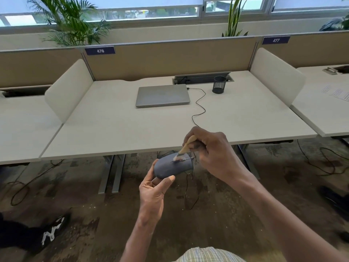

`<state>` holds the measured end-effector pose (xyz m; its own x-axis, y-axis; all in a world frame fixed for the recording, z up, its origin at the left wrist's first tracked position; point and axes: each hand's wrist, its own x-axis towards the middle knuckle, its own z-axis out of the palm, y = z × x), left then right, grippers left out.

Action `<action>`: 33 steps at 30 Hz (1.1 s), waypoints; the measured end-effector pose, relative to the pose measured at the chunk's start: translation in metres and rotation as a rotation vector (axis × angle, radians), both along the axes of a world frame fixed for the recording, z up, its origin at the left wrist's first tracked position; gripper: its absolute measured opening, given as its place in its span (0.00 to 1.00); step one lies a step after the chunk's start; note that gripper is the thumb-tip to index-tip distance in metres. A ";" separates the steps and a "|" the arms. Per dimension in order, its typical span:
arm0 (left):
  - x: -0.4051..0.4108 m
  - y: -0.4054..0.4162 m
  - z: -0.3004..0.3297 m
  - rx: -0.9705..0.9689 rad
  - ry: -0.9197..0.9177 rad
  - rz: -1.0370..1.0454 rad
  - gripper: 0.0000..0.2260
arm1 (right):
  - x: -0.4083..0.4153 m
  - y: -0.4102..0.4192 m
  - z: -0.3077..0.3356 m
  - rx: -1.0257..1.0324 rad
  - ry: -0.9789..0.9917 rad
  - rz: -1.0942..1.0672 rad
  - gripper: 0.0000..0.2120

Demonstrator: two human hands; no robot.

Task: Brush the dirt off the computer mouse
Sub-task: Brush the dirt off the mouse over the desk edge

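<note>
Far left, down on the floor: a black shoe [53, 230] with white marks, loose dark cables near it on the worn carpet.

Left hand [154, 191] raised in front of the tabletop [113, 129] edge, below its level, over the floor. Grip closed on the computer mouse [172, 165]: thumb pressed along the near side of the rounded back end, fingers curled under and behind the body. Grey mouse held off any surface, tilted, back end toward the left hand, button end pointing right and away. Thin cable [198, 103] hung from the front end, then ran up across the tabletop in a loose wave to the right side of the closed silver laptop [162, 95].

Just right of the mouse: right hand [213, 154], fingers curled tight around the pale wooden handle of a small brush [186, 146]. Grip clamped on that handle, knuckles toward the camera. Bristles down, touching the top of the mouse near the scroll wheel; bristle tip blurred.

Farther back and right on the tabletop: a black mesh pen cup [219, 84], standing upright just before the open cable tray [203, 77]. Cup well apart from the laptop.

At the bottom edge, a strip of checked fabric [205, 255], between the two forearms.
</note>
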<state>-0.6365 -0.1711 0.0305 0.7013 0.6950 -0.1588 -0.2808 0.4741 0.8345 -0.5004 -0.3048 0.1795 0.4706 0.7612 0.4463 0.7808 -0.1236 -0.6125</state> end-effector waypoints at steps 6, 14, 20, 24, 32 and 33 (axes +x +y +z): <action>0.001 0.002 -0.004 -0.019 -0.005 0.006 0.31 | -0.008 0.005 -0.001 -0.010 0.001 0.009 0.13; 0.000 0.001 -0.006 -0.011 -0.003 0.008 0.32 | -0.016 0.010 0.002 -0.026 -0.035 -0.002 0.12; 0.000 0.001 -0.004 0.001 -0.019 0.014 0.34 | -0.026 0.011 0.002 -0.017 -0.004 -0.033 0.06; 0.004 -0.003 -0.002 0.012 -0.035 0.010 0.36 | -0.033 0.011 0.003 -0.013 -0.134 -0.129 0.03; 0.001 -0.007 -0.002 -0.018 -0.086 -0.004 0.41 | -0.083 0.015 -0.012 -0.051 -0.071 0.057 0.04; 0.000 -0.007 0.000 -0.010 -0.079 -0.004 0.41 | -0.079 0.013 -0.010 -0.033 -0.054 0.031 0.04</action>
<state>-0.6361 -0.1781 0.0306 0.7149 0.6906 -0.1094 -0.3438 0.4835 0.8050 -0.5792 -0.2915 0.1694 0.4223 0.7900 0.4445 0.8162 -0.1181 -0.5656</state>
